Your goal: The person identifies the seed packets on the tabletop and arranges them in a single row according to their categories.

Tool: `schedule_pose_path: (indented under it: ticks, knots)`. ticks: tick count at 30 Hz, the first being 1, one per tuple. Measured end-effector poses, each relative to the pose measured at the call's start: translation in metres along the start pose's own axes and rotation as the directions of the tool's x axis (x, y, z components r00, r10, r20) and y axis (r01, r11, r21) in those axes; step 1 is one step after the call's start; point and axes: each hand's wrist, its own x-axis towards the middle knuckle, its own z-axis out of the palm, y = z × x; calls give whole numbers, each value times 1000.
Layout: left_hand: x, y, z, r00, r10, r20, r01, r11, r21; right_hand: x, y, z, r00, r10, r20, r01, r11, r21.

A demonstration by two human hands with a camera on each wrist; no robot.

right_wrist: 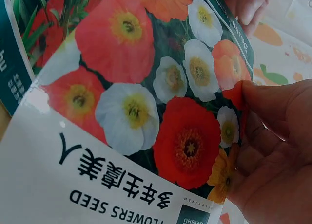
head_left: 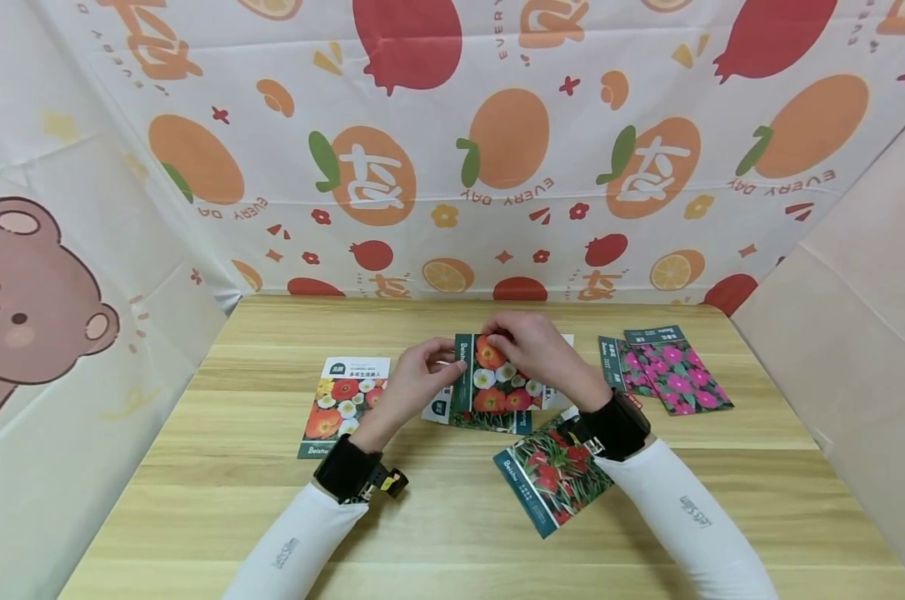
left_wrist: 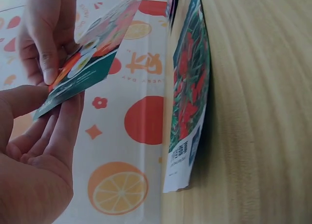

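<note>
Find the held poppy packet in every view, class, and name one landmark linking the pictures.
Head: held packet, just right of centre, lower half.
Left wrist: held packet, upper left, seen at a slant.
Right wrist: held packet, close up, filling the middle.
Shared landmark: fruit-print cloth, visible in all three.

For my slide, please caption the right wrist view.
Right hand and left hand holding a flower packet, another packet behind.

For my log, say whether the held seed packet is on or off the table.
Off: left hand and right hand pinch the seed packet; the left wrist view shows it apart from the table.
</note>
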Motion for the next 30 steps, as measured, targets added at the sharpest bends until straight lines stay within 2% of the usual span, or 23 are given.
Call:
schedule_pose_path:
  ticks: [7,11,15,19,24,27,30]
  knots:
    - [-3,-3,3,999,-28,-21,29,999,41,-6,-6,7,1000,5,-12,-5,1000,1]
    - [-4,-4,3,999,-29,-42,31,999,41,-19,-7,5,994,38,-100,-38,999,7]
    - [-1,-7,0,996,-50,-70,49,999,-12,-36,-8,-2,970,104,-220,-94,994,56]
    - [3,-10,-2,993,-81,-85,73,993,-94,-45,-5,-7,923,193,-334,-152,978,145]
    - [5,-12,-3,987,-124,-105,92,960,-263,-50,6,-1,813,329,-480,-223,938,266]
    - [4,-10,-4,981,-149,-123,100,937,-336,-49,13,7,757,421,-499,-252,893,372]
    - [3,-7,-4,976,-177,-126,116,914,-390,-48,19,13,727,504,-467,-268,834,482]
